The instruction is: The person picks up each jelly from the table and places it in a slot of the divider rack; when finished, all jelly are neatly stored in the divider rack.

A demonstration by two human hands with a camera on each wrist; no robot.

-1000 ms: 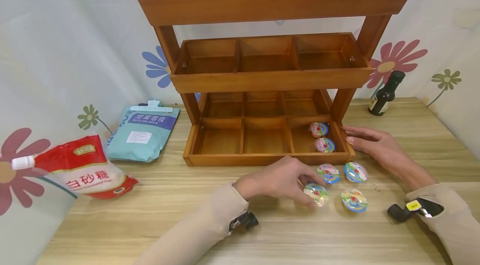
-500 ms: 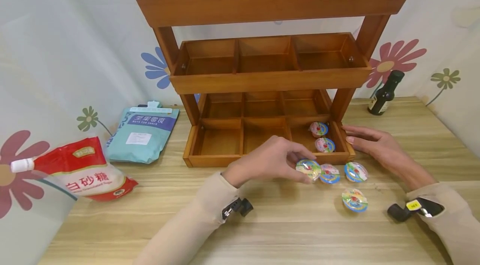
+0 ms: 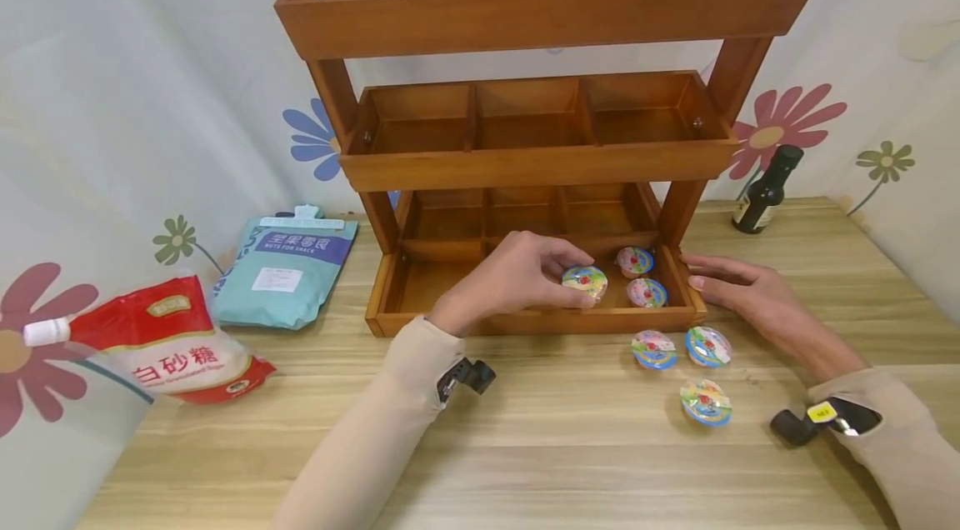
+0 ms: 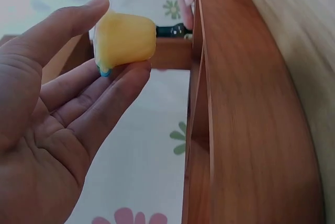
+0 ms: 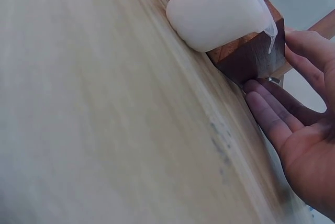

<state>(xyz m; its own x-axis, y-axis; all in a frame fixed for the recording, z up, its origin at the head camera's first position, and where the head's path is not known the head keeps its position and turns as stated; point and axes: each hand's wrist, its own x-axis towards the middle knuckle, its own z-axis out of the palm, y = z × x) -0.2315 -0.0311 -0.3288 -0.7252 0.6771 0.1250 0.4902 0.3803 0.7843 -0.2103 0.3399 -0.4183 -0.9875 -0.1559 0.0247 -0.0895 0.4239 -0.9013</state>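
Note:
My left hand (image 3: 517, 276) pinches a jelly cup (image 3: 585, 283) over the rack's bottom tier, near the divider before the right front compartment. In the left wrist view this jelly cup (image 4: 128, 38) is yellow, held sideways between thumb and fingers. Two jelly cups, a rear one (image 3: 634, 262) and a front one (image 3: 647, 292), sit in that compartment. Three more lie on the table before the rack: a left one (image 3: 654, 349), a right one (image 3: 708, 346) and a nearer one (image 3: 705, 402). My right hand (image 3: 765, 297) touches the wooden rack's (image 3: 536, 322) right end with extended fingers.
Two upper tiers, a middle one (image 3: 536, 167) and a top one (image 3: 547, 17), overhang the bottom tier. On the left lie a red-and-white sugar pouch (image 3: 172, 347) and a blue nut snack bag (image 3: 285, 272). A dark bottle (image 3: 765, 192) stands behind my right hand.
My left hand has lifted the yellow jelly cup off the table and carried it up and leftward over the bottom tier. The right hand has stayed at the rack's end.

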